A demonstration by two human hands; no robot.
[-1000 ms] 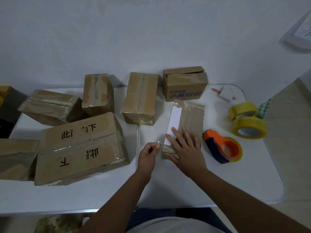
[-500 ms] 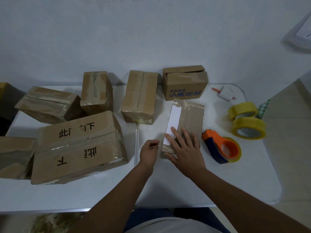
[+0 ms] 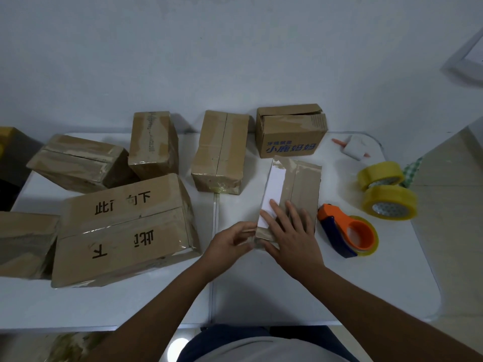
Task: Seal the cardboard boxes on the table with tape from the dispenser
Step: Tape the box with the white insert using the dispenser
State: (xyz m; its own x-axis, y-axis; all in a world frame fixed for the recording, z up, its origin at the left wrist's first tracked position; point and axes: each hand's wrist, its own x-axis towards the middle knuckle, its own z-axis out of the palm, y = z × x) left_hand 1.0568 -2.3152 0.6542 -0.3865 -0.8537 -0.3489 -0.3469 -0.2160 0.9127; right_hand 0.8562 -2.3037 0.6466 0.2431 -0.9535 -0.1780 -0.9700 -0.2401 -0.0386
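Right hand (image 3: 292, 240) flat on small box (image 3: 300, 186); left hand (image 3: 230, 242) pinching its near-left corner; dispenser (image 3: 345, 233) beside.

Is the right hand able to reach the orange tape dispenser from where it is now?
Probably yes. The right hand rests flat on the small box, and the tape dispenser lies just beside it on the table, nothing between them.

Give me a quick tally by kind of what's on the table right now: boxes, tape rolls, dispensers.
Cardboard boxes: 7, counting the flat box under the right hand and the partly cut-off box at the left edge
Loose yellow tape rolls: 2
Orange tape dispenser: 1
Total: 10
The small white item at the back right is unclear and left out.
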